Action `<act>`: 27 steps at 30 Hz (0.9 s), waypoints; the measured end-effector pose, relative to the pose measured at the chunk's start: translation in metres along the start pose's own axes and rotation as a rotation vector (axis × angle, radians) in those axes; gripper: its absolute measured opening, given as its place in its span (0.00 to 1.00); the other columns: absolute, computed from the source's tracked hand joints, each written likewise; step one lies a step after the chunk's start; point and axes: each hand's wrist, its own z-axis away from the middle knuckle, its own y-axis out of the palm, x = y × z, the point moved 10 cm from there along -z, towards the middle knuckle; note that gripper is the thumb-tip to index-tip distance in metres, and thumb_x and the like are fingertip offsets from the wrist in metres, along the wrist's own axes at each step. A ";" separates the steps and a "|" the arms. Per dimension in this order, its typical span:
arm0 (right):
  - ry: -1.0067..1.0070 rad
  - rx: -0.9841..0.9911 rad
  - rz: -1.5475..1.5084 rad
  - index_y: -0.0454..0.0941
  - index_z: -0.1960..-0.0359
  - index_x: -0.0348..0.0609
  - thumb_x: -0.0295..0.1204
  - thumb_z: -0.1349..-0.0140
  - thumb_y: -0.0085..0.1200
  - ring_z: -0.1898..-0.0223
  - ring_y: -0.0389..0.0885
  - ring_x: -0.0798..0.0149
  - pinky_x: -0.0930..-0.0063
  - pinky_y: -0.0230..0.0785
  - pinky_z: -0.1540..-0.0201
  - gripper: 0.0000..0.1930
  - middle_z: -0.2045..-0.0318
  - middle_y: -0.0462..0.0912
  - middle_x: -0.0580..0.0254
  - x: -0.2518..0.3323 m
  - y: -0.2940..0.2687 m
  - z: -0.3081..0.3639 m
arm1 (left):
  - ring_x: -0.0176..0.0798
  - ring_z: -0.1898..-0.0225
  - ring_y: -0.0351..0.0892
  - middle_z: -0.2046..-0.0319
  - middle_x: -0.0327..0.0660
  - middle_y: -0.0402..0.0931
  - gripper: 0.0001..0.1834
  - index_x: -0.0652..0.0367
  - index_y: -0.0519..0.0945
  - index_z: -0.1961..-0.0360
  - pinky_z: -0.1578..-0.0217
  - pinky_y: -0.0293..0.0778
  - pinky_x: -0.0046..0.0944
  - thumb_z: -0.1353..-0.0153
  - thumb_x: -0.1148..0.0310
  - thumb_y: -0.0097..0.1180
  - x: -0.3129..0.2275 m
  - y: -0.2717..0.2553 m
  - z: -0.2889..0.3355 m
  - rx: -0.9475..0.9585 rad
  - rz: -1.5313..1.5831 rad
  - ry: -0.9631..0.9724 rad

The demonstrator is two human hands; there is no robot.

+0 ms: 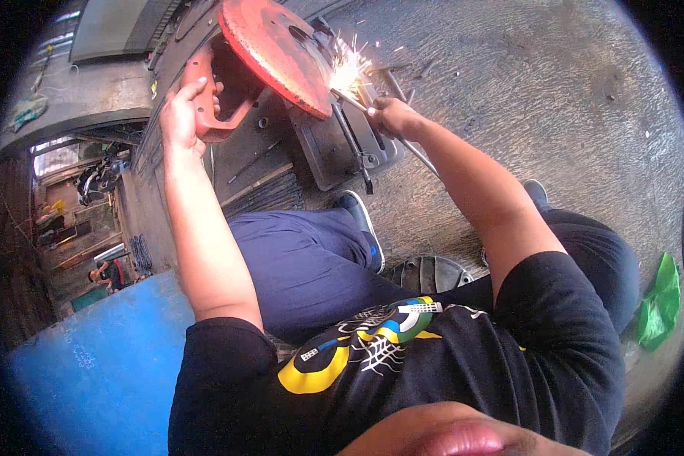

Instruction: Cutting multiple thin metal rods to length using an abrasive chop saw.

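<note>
My left hand is wrapped round the orange D-shaped handle of a chop saw. Bright sparks spray out beside the edge of its round orange guard. To the right of the guard, my right hand grips a thin metal rod. One end of the rod reaches the sparks, and the other slants back under my forearm. Beneath lies the saw's dark metal base, with a clamp screw along it. The guard hides where the disc meets the metal.
Several dark rods lie on the floor left of the base. My shoe is close behind it. A blue sheet fills the lower left, and a green plastic bag lies far right. Another person is in the left background.
</note>
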 end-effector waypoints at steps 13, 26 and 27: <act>0.107 0.200 -0.330 0.75 0.67 0.39 0.38 0.33 0.41 0.84 0.70 0.67 0.71 0.64 0.82 0.15 0.81 0.74 0.63 -0.008 0.028 0.013 | 0.33 0.75 0.75 0.68 0.45 0.79 0.16 0.68 0.74 0.56 0.72 0.74 0.32 0.42 0.67 0.51 0.000 0.000 0.002 -0.020 0.021 -0.020; 0.116 0.256 -0.436 0.72 0.68 0.42 0.40 0.34 0.45 0.84 0.67 0.68 0.72 0.62 0.82 0.14 0.82 0.70 0.65 -0.007 0.036 0.014 | 0.34 0.75 0.75 0.67 0.46 0.79 0.17 0.67 0.73 0.54 0.72 0.74 0.32 0.41 0.68 0.50 -0.001 0.002 0.002 0.003 -0.002 -0.016; 0.106 0.232 -0.416 0.72 0.69 0.42 0.40 0.34 0.46 0.84 0.67 0.67 0.71 0.62 0.82 0.14 0.82 0.70 0.64 -0.007 0.033 0.013 | 0.33 0.75 0.75 0.67 0.46 0.79 0.17 0.66 0.73 0.54 0.73 0.74 0.32 0.41 0.68 0.50 -0.001 0.002 0.002 0.004 -0.006 -0.021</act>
